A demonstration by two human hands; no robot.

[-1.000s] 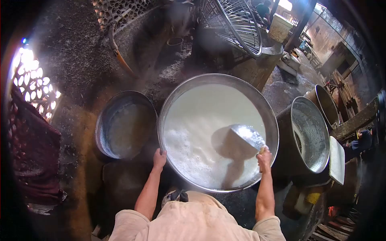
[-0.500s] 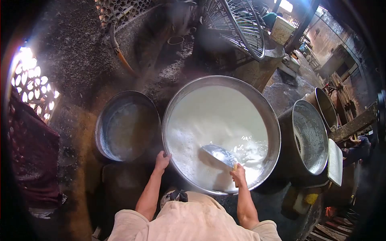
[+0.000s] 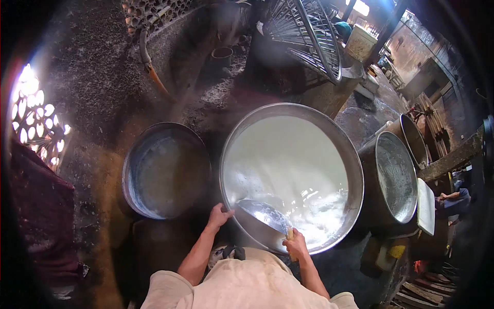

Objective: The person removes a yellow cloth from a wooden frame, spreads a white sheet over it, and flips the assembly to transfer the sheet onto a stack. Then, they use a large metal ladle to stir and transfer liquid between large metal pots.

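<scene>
A wide metal vat (image 3: 356, 154) full of milky white liquid (image 3: 288, 149) stands right in front of me. My right hand (image 3: 295, 244) is closed round the pale handle (image 3: 290, 235) of a broad metal scoop. The scoop's blade (image 3: 263, 213) lies along the near left side of the liquid, pointing left, with froth to its right. On the near left of the vat, my left hand (image 3: 219, 216) grips the rim, the thumb side reaching over the edge.
A second large metal pan (image 3: 167, 172) with dull contents sits to the left. At right stand a tilted metal drum (image 3: 396, 177), another drum (image 3: 414, 139) and a white board (image 3: 426, 207). Another person's arm (image 3: 453, 196) shows far right. A barred metal frame (image 3: 303, 38) stands behind.
The scoop has swept left through the liquid towards the vat's near left wall, and my right hand has come left and nearer with it. My left hand stays at the rim.
</scene>
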